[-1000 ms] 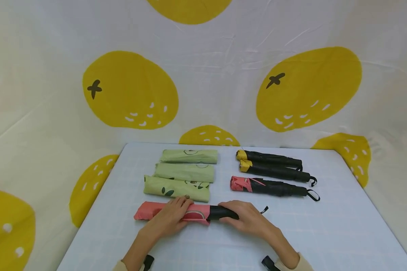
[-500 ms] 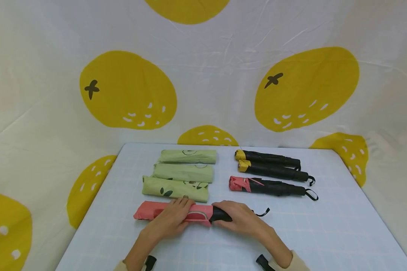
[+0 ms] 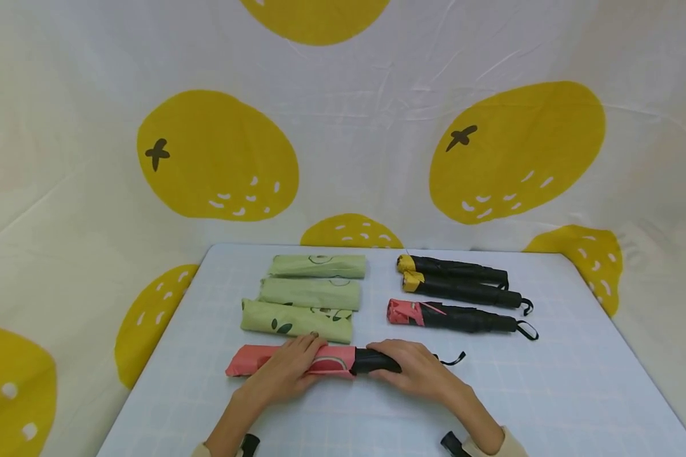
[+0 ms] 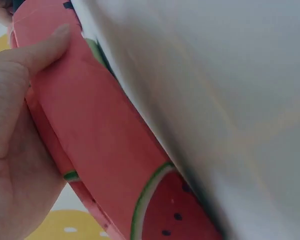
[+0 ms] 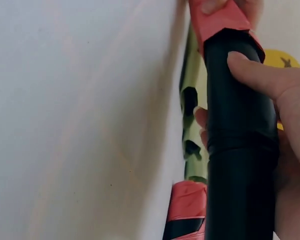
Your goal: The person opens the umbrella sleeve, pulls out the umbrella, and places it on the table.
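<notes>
In the head view a pink watermelon-print umbrella sleeve lies across the front middle. A folded black umbrella sticks out of its right end, with a wrist strap trailing beyond. My left hand grips the sleeve around its middle; in the left wrist view the thumb lies along the pink cloth. My right hand holds the umbrella just outside the sleeve's mouth. Seen from the right wrist, its thumb and fingers wrap the black shaft. The umbrella's inner end is hidden in the sleeve.
Behind, on the left, lie three green printed sleeves. At the right back are two folded black umbrellas with yellow ends and one with a pink end. All rest on a pale checked table, against a patterned cloth.
My right hand slid left up to the sleeve's mouth, then came back right, still holding the umbrella. The strap end now sits farther right. My left hand stays on the sleeve.
</notes>
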### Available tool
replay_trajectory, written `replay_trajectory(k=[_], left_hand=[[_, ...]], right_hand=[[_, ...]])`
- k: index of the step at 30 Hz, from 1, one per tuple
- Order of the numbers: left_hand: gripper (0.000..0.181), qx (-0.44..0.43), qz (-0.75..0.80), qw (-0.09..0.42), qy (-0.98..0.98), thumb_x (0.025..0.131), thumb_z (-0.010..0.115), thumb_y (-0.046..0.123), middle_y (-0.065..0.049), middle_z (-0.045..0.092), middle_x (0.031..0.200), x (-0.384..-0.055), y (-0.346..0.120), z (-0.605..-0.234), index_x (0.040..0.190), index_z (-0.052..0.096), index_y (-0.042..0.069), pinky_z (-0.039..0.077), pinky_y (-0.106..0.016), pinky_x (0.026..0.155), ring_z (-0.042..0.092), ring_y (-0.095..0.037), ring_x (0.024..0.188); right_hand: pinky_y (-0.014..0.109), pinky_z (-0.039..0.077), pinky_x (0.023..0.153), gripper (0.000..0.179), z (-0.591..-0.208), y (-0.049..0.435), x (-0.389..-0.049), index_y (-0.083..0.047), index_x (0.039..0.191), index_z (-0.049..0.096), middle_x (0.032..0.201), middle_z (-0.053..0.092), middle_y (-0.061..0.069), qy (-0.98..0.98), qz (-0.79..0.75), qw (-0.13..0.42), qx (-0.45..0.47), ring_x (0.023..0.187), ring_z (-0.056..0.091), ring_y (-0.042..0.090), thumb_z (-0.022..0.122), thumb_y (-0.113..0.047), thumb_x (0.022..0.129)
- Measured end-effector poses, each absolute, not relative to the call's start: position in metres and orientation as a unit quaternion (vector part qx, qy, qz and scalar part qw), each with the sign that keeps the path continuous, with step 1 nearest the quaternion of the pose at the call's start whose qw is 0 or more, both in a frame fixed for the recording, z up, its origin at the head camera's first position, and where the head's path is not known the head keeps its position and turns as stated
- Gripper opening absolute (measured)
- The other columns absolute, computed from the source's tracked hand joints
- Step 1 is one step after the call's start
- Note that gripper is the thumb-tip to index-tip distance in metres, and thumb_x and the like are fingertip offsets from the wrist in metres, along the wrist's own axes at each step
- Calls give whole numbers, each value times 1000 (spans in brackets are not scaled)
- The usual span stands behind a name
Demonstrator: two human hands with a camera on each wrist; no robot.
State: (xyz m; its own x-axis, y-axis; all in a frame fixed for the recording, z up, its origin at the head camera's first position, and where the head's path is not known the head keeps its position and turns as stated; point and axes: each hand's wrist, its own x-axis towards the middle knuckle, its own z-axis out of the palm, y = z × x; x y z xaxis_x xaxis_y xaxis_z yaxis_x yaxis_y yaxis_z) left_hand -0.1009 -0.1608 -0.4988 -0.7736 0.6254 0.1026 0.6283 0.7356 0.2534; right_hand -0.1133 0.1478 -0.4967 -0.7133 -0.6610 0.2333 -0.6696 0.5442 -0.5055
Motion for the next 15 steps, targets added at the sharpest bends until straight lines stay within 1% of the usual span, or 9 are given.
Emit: replay_trajectory(k=[4, 8, 12, 15], left_hand=[[54, -342, -122, 17, -932, 93, 77, 20, -14, 59, 133, -100, -159, -498, 137, 52, 5, 45, -49, 108, 55, -31, 126], [51, -355, -99, 33, -929, 92, 76, 20, -9, 59, 126, -100, -154, -496, 135, 53, 7, 45, -46, 106, 56, -27, 120], [50, -363, -93, 51, -926, 91, 78, 21, -5, 58, 121, -100, -151, -496, 133, 54, 9, 47, -44, 103, 56, -24, 116], [53, -353, -96, 45, -929, 91, 79, 23, -6, 59, 125, -101, -152, -496, 136, 53, 9, 46, -46, 104, 57, -25, 118]], right_hand=[[39, 56, 90, 44, -497, 145, -113, -15, 134, 66, 123, 70, -4, -884, 283, 0, 372, 110, 65, 11, 76, -33, 95], [40, 56, 91, 46, -497, 137, -114, -12, 134, 66, 121, 71, -2, -887, 265, 4, 378, 109, 66, 12, 76, -35, 95], [38, 56, 88, 45, -499, 135, -114, -12, 132, 67, 117, 72, -2, -889, 252, 13, 382, 105, 66, 11, 76, -35, 95], [37, 56, 85, 44, -499, 138, -115, -12, 130, 67, 115, 72, -3, -889, 251, 23, 384, 103, 67, 10, 77, -35, 94]])
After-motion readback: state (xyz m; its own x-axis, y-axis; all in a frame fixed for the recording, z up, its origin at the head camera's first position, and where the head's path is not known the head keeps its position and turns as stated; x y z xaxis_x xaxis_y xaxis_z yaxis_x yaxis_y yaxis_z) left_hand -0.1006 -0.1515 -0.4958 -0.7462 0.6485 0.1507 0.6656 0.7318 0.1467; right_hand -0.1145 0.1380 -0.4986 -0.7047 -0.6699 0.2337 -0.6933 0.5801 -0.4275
